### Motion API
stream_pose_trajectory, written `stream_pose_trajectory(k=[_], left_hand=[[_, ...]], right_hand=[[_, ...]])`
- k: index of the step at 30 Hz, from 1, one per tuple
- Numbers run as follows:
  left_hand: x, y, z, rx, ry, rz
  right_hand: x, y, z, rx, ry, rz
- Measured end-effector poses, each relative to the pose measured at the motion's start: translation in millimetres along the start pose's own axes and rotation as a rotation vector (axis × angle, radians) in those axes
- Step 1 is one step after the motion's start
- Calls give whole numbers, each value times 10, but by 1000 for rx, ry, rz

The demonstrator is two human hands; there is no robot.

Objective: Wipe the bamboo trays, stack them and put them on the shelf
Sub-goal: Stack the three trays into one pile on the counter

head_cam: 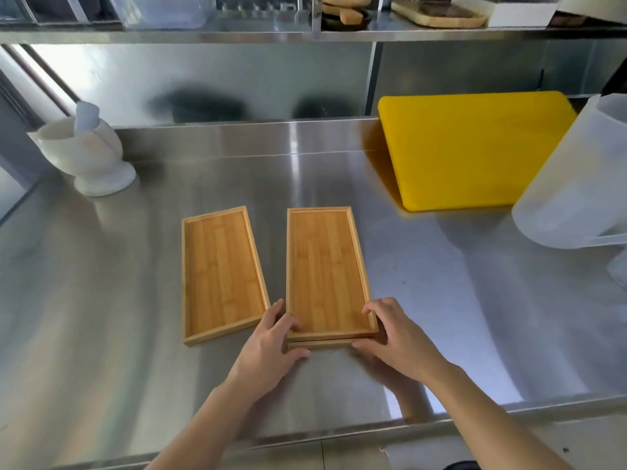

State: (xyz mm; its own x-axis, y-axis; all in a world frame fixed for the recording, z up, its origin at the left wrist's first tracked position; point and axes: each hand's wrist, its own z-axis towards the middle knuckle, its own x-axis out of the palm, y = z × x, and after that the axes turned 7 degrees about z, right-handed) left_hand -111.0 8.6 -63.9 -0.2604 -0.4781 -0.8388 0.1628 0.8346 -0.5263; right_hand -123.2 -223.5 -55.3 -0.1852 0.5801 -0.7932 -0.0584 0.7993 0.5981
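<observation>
On the steel counter (424,300), both hands grip the stacked bamboo trays (327,269).

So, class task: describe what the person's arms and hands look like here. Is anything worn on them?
Both forearms are bare as far as the frame shows: no sleeves, gloves, watch or bracelets. The left hand and right hand show no rings; fingernails look short and unpainted.

Person, two arms in view. Left hand (268,347): bare, no glove, no ring or band visible. Right hand (397,334): bare likewise, nails short and plain. Both forearms uncovered from wrist to the lower frame edge; no sleeve, cuff, watch or bracelet shows. Fingers slender. No markings seen. Rest of the body out of view.
</observation>
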Motion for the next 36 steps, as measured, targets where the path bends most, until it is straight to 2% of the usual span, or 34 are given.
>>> stream_pose_trajectory(k=[9,20,23,25,27,29,31,33,36], left_hand=[[146,41,-52,42,-206,-12],[181,12,-84,25,-242,-66],[162,17,-118,42,-236,-48],[111,28,-162,54,-266,-50],[11,46,-197,37,-365,-94],[-115,85,-197,-23,-509,-141],[-244,174,-149,-163,-587,-138],[-371,303,-81,-347,-540,-169],[-523,500,5,-609,-398,-451]], right_hand=[[118,-92,-89,-91,-112,-26],[178,-100,-136,-128,-167,-125],[153,-67,-160,-161,-255,-243],[95,45,-147,-180,-315,-275],[32,236,-72,-206,-340,-227],[6,492,63,-246,-294,-93],[57,791,235,-260,-210,71],[197,1092,406,-235,-99,168],[454,1477,653,-66,96,202]])
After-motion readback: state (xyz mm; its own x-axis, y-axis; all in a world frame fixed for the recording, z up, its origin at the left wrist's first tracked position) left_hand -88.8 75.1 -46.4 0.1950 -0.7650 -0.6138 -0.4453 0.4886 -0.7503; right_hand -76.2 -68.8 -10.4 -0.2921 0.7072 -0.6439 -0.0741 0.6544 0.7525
